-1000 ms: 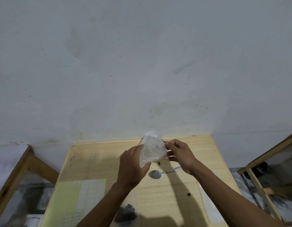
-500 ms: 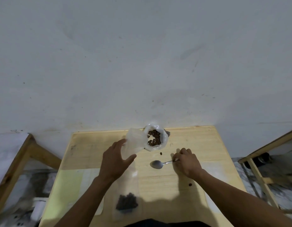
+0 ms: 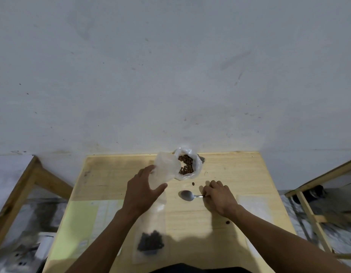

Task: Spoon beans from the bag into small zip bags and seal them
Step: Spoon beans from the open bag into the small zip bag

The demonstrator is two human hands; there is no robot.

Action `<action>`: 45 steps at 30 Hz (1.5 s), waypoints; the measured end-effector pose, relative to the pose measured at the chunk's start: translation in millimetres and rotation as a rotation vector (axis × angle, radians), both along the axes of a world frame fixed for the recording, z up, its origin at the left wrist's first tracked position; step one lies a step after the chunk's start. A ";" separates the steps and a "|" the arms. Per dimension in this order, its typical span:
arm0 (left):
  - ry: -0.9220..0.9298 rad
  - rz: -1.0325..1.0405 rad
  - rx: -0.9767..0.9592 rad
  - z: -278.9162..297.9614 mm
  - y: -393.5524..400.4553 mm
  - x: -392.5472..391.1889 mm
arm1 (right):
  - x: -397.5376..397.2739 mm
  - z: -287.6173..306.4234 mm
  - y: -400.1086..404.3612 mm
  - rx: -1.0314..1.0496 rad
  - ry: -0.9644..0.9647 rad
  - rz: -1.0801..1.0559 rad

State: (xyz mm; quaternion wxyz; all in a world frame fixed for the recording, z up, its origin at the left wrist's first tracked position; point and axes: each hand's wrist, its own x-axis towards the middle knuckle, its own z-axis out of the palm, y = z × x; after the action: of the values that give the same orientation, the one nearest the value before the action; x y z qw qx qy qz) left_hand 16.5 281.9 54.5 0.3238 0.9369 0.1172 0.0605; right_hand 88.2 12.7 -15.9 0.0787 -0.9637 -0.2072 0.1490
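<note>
— While held up in the left hand (image 3: pixel 143 191), propped open for filling, surely: small zip bag (image 3: pixel 165 170), empty, thumb under one side, fingers curled round the other, mouth beside the bean bag (image 3: pixel 187 164).

— And kept that close to shorten the carry, so as to spill less. Right hand (image 3: pixel 219 196)?

— Down on the table (image 3: pixel 239 170), fingers curled over the handle of the spoon (image 3: pixel 187 195). Pinched already or only touched? Cannot tell; handle hidden under the knuckles. Bowl flat on the wood, empty.

— Bean bag at the far edge, top rolled open, beans (image 3: pixel 186 164) showing. Depth of the pile not visible.

— One filled zip bag (image 3: pixel 151 242) near the front edge; sealed or not, too blurred to say. Possibly more empty bags lying flat at the right, faint against the wood. Two stray beans loose on the table.
</note>
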 end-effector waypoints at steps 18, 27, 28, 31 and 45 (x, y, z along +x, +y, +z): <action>0.042 0.046 -0.003 -12.6 17.0 -3.6 | 68.8 92.5 2.7 0.560 0.214 -0.179; 0.034 0.039 -0.023 -22.5 18.7 0.2 | 78.4 84.1 35.2 1.124 0.075 -0.570; 0.037 0.039 -0.028 -23.3 19.0 0.8 | 75.4 77.0 38.9 1.127 0.054 -0.578; 0.040 0.039 -0.039 -24.4 21.0 2.7 | 67.2 59.4 46.7 1.081 0.001 -0.553; 0.105 -0.059 0.064 -41.3 16.1 5.4 | 58.3 14.0 46.9 0.957 0.115 -0.683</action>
State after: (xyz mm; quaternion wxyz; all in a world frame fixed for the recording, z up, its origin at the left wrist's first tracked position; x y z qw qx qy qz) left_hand 22.0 298.0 13.2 0.2886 0.9517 0.1046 0.0055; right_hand 146.5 59.6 -2.0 0.5595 -0.8235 0.0752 0.0569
